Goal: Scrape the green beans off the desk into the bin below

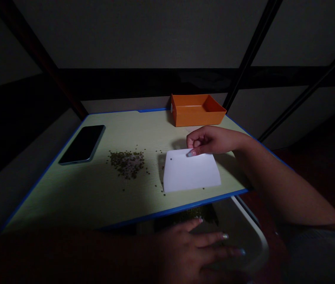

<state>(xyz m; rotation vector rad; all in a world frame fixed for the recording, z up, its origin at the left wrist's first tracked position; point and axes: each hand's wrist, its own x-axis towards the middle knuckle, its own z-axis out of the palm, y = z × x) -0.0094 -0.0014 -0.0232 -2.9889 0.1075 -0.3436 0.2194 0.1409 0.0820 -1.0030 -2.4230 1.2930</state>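
My right hand (211, 140) pinches the far edge of a white card (191, 171) between thumb and fingers. The card lies tilted over the tabletop, with one small dark bean on its upper left part. Left of it on the table is a loose pile of small greenish beans mixed with whitish grains (128, 163). Several stray beans lie around the card. Below the table's front edge, my left hand (189, 248) has its fingers spread over a white-rimmed bin (262, 236). Greenish grains (192, 214) show inside the bin, partly in shadow.
The pale tabletop (66, 197) has a blue edge. A dark-screened phone (83, 144) lies at its left side. At the back right stands an orange open box (199, 118), close to the panelled wall (149, 35). The lighting is dim.
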